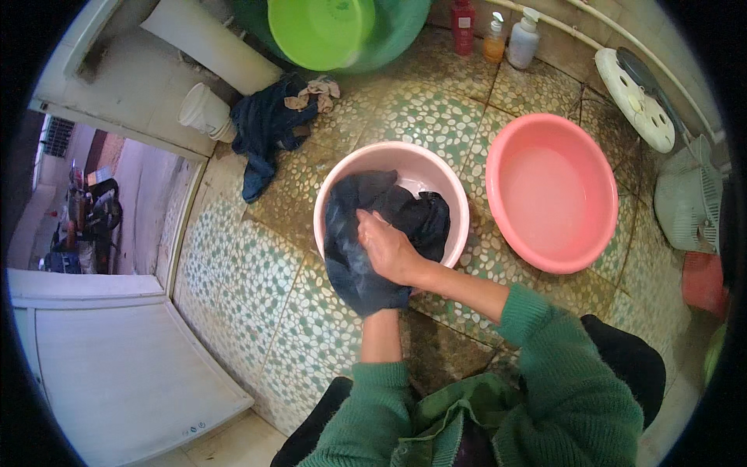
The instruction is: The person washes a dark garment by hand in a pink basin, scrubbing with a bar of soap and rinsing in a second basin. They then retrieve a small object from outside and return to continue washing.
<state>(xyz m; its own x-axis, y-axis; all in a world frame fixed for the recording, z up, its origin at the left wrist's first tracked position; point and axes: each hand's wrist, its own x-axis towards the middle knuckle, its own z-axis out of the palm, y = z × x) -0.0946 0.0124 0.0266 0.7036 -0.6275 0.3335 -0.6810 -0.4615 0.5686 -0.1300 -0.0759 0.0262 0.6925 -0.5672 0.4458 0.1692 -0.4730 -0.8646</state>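
A dark garment (347, 245) lies bunched in a pale pink basin (461, 219) and drapes over its near rim. Whitish streaks mark the cloth. My right hand (388, 248) presses on top of the garment with its fingers curled. Whether it grips the fabric or something small under the palm cannot be seen. My left forearm (382, 341) reaches under the draped cloth, which covers the whole left hand.
A coral-pink basin (551, 119) of cloudy water stands at right. Dark clothing (265, 125) lies on the pebble-patterned floor by a white bucket (204, 108). Green basins (321, 32) and several bottles (523, 41) stand at the back. A white door (117, 362) is at left.
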